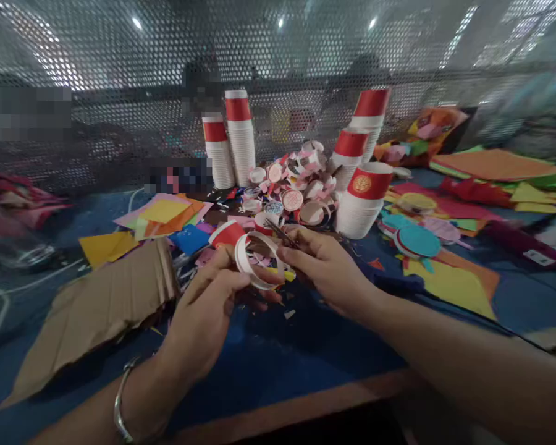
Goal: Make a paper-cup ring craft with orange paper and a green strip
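Note:
My left hand (206,312) is closed on a white paper cup ring (242,264), gripped at its left side with the opening facing me. Beside the ring, a red-and-white paper cup piece (227,234) shows behind my left fingers; whether they touch it I cannot tell. My right hand (331,269) is closed around a pair of scissors (282,232), whose dark blades point up and left above the ring. Its handles are mostly hidden by my fingers. Just beyond both hands lies a heap of cut cup bottoms and rings (312,185).
Stacked paper cups (359,213) stand right of the heap, with more stacks (241,139) behind left. Brown cardboard (106,300) lies left. Coloured paper (454,287) and a turquoise disc (417,240) are at right. A perforated metal screen (282,55) rises behind the blue table (306,364).

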Demonstrator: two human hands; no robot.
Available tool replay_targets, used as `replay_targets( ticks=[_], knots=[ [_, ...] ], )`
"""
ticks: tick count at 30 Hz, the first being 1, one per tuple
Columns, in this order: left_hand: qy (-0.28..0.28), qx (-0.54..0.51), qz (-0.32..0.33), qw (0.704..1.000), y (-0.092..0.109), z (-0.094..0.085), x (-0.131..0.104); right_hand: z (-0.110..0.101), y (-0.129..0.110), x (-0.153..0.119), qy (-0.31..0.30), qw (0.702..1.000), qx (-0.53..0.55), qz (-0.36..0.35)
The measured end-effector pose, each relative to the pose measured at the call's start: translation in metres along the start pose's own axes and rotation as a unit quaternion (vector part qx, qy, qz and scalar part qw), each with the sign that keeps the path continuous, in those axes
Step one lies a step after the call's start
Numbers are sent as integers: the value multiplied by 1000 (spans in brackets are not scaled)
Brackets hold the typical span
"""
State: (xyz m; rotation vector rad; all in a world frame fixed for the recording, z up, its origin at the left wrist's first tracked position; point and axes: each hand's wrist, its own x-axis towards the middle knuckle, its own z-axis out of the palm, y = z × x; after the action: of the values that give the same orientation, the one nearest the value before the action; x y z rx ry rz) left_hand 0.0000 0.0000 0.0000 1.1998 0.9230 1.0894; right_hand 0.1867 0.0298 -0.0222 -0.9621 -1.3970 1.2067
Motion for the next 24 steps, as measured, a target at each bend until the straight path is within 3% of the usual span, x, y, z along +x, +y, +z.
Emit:
replay_targets(
  ticks=[5,10,16,24],
  knots=[
    [-76,60,30,995,-4,-2,1,-3,3,4,4,999,-38,-12],
    [-94,81,19,992,-5,-1,-3,-6,6,6,-13,996,-82,-41],
    [-42,-20,-78,996,-1,2,4,-7,5,3,-10,988,-133,-73],
    [-16,-32,21,999,-7,1,5,-6,3,2,7,991,-99,-86]
  ],
)
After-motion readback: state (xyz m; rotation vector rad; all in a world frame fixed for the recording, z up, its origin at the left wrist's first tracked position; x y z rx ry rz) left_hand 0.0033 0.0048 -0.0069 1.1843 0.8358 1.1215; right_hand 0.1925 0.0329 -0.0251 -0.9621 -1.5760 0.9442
